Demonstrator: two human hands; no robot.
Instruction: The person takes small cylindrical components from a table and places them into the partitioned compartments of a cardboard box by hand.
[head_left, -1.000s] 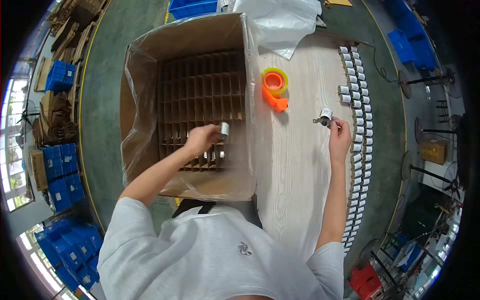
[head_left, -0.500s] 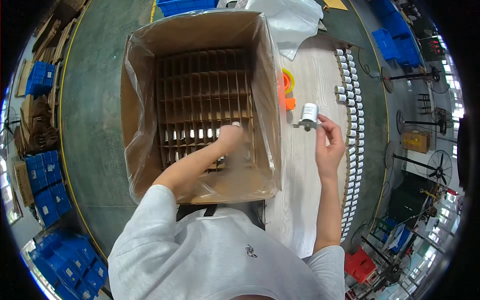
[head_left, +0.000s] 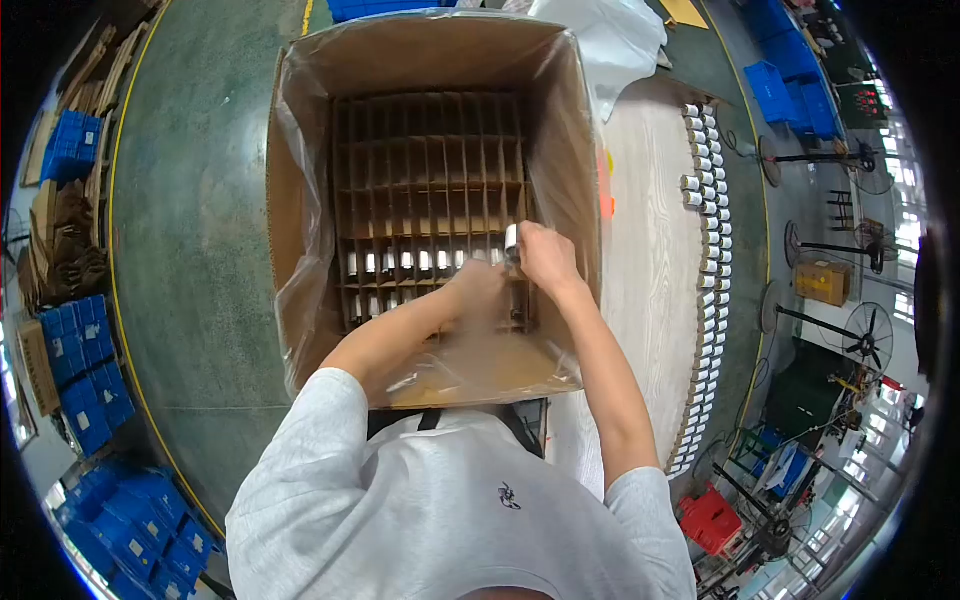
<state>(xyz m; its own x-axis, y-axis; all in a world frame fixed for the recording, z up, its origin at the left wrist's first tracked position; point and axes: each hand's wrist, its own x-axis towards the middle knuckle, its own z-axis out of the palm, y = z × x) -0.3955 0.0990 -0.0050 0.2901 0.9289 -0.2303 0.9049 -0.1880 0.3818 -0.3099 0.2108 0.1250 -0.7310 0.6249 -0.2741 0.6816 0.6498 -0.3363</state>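
A cardboard box (head_left: pixel 430 55) lined with clear plastic stands in front of me, with a grid of cardboard dividers (head_left: pixel 430 187) inside. White-labelled cylinders (head_left: pixel 426 261) fill cells in the nearer rows. My right hand (head_left: pixel 547 257) is over the right side of the grid, its fingers closed on a white-labelled part (head_left: pixel 513 238). Just left of it, my left hand (head_left: pixel 480 287) is down at the dividers, blurred, with its fingertips and anything in them not clear.
Right of the box is a pale wood-grain table (head_left: pixel 640 260) with long rows of white-labelled cylinders (head_left: pixel 711 250). An orange tape dispenser (head_left: pixel 606 190) is mostly behind the box wall. White plastic sheeting (head_left: pixel 610 45) lies at the table's far end.
My right hand has moved left from above the table into the box with the labelled part. My left hand has stayed at the grid. The box has shifted right in view, covering more of the tape dispenser.
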